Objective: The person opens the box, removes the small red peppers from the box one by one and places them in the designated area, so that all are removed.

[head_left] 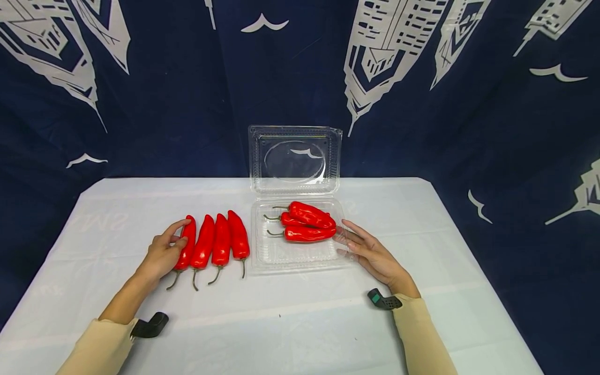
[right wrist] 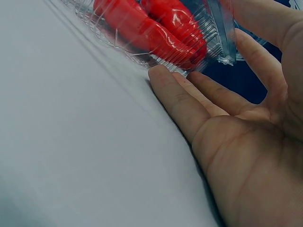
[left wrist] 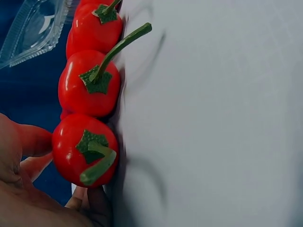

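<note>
Leftmost in a row of red peppers on the table, one red pepper (head_left: 188, 252) is pinched between the thumb and fingers of my left hand (head_left: 162, 253). Its curved green stem (left wrist: 97, 170) faces the left wrist camera. Beside it lie three more red peppers (head_left: 221, 240), stems toward me. My right hand (head_left: 382, 262) touches the right side of a clear plastic container (head_left: 286, 266) with extended fingers (right wrist: 177, 97). The container's hinged lid (head_left: 295, 133) stands up at the back. Three red peppers (head_left: 309, 234) lie inside, stems pointing left, the middle one partly covered.
A white cloth (head_left: 290, 333) covers the table. Behind it hangs a dark blue curtain (head_left: 187, 104) with white building and bird prints. Black bands with camera mounts (head_left: 150, 325) sit on both wrists, over beige sleeves (head_left: 100, 346).
</note>
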Demonstrator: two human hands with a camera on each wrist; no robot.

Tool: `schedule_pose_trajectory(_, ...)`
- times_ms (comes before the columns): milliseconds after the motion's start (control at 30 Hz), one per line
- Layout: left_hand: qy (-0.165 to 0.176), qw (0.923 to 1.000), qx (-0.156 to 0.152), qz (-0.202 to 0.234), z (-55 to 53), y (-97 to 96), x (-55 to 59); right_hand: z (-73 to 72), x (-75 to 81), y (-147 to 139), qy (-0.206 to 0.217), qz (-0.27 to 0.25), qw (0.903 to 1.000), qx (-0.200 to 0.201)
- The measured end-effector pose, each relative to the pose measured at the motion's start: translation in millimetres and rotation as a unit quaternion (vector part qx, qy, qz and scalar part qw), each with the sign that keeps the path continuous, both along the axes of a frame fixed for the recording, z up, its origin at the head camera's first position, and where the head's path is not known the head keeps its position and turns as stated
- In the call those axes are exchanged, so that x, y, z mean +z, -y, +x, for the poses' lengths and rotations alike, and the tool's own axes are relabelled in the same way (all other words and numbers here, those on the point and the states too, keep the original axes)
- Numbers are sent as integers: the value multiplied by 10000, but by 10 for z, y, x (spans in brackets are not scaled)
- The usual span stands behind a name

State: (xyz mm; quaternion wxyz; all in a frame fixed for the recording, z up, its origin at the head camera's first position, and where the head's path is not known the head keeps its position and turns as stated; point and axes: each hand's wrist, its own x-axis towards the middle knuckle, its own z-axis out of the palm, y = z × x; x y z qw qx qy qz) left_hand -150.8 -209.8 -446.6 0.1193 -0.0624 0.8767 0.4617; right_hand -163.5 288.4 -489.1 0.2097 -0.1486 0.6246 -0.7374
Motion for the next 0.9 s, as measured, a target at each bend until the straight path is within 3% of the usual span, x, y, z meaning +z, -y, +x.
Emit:
schedule_pose_trajectory(567, -319, 9991, 221, -156, -10, 20, 127, -1, -12, -11, -99, -40, 9999, 68)
schedule_pose_trajectory(900, -714, 9974, 124, -21, -74, -73, 295, 3, -1, -2, -37, -51, 10000, 60)
